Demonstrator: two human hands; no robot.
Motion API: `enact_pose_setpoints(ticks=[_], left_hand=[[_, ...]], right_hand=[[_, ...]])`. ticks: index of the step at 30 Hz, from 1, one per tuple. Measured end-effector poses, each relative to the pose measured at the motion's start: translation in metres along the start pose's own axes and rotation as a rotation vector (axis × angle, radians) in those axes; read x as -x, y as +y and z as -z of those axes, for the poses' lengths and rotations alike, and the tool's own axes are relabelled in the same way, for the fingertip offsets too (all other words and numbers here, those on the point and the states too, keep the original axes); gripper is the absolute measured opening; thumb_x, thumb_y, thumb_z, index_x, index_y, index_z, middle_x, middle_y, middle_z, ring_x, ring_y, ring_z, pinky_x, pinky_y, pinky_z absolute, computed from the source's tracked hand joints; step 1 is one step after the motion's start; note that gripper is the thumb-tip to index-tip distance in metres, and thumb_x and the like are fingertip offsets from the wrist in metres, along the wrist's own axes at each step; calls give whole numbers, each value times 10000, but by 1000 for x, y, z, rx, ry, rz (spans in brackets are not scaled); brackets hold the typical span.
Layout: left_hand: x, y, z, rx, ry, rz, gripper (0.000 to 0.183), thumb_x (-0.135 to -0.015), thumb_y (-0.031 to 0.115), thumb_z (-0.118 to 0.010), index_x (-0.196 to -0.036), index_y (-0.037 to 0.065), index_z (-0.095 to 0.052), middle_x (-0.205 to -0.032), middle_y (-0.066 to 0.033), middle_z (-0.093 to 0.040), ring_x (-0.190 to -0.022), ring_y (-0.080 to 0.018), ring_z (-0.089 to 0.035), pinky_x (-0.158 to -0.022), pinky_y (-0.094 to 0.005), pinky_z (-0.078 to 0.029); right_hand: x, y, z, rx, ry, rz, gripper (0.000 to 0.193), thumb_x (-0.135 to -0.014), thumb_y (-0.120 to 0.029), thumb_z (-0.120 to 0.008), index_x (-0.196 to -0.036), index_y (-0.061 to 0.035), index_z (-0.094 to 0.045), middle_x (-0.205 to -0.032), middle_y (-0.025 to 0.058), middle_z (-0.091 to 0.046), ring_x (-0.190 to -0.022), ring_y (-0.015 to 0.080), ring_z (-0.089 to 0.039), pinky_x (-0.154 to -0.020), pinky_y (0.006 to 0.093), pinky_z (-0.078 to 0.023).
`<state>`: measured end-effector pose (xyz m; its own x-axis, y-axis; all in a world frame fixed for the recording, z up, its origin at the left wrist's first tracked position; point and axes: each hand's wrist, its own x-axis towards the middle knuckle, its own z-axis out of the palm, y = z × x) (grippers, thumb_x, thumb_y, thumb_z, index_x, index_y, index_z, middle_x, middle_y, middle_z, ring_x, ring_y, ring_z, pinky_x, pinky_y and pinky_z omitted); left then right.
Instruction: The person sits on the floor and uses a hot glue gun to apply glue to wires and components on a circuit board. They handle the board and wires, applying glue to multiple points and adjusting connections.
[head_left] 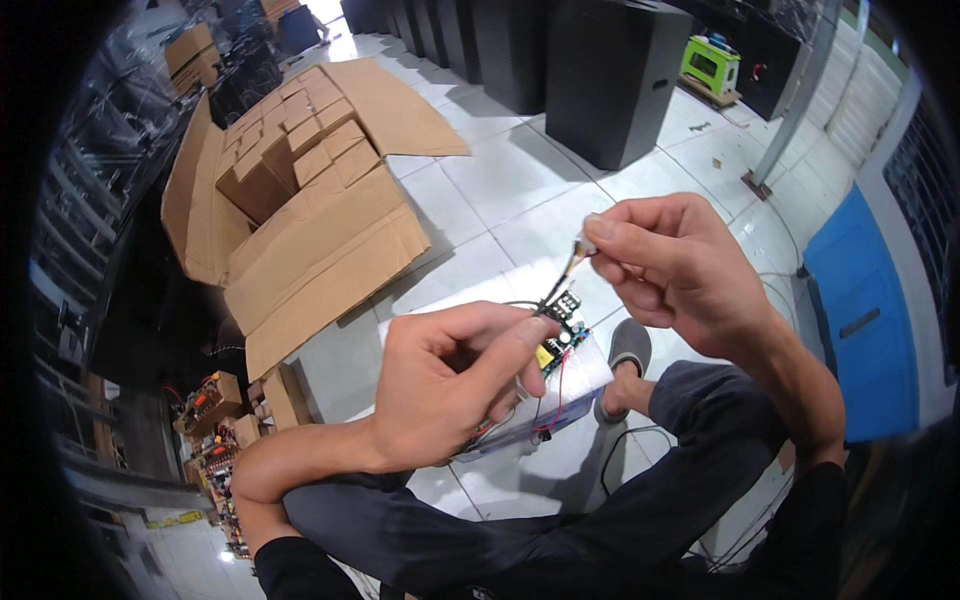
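My left hand (450, 375) pinches a thin bundle of wires (562, 283) between thumb and forefinger. At the upper end of that bundle, the fingertips of my right hand (680, 260) close on a small connector, mostly hidden by the thumb. Black, yellow, red and white strands run between the two hands. Just beneath them lies a circuit board (566, 336) with a yellow component and a red wire, partly covered by my left fingers. It rests on a white block-like surface (590, 385) in front of my knees.
A large open carton (330, 250) packed with smaller brown boxes stands at the left. More circuit boards (215, 440) are piled at the lower left. Tall black cabinets (610, 90) line the back. A green machine (710, 68) and a blue panel (860, 320) are on the right; cables trail over the tiles.
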<state>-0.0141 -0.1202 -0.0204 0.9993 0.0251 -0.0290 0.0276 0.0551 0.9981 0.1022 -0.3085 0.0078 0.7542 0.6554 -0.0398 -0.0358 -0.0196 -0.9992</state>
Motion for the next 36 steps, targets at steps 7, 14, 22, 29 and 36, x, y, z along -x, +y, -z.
enact_pose_setpoints(ticks=[7,14,22,29,36], left_hand=[[-5,-27,10,-135,351,-93,307,-1007,231,-528,-1039,-65,-600,-490,-50,-480,-342,-86,-395,-320,-203,-264],[-16,-31,13,40,292,-146,362,-1060,291,-412,-1106,-49,-529,-544,10,-445,-333,-20,-288,-295,-186,-229],[-27,-36,13,14,315,-85,369,-1053,297,-421,-1100,-56,-518,-559,13,-394,-355,-20,-276,-313,-187,-222],[-29,-38,13,-19,223,-140,331,-1055,260,-419,-1083,-49,-533,-563,14,-362,-371,-23,-248,-317,-194,-213],[-23,-35,8,-40,230,-114,314,-1054,240,-421,-1042,-51,-540,-517,32,-351,-350,-17,-252,-312,-191,-211]], right_hand=[[27,14,120,444,325,498,406,-945,-386,-607,-911,11,-686,-777,109,-670,-664,138,-618,-614,284,-491],[213,240,329,1098,1104,-686,508,-835,-462,-675,-783,43,-713,-689,184,-671,-648,336,-653,-637,450,-500],[344,431,340,730,1143,-1024,597,-704,-389,-833,-1073,51,-672,-1109,237,-679,-1037,330,-664,-889,395,-511],[359,449,350,644,1180,-895,597,-722,-343,-834,-1125,45,-626,-1064,183,-686,-945,273,-667,-849,380,-519],[323,407,318,435,1358,-740,406,-799,-255,-773,-1065,25,-646,-1056,123,-670,-919,199,-626,-818,362,-502]])
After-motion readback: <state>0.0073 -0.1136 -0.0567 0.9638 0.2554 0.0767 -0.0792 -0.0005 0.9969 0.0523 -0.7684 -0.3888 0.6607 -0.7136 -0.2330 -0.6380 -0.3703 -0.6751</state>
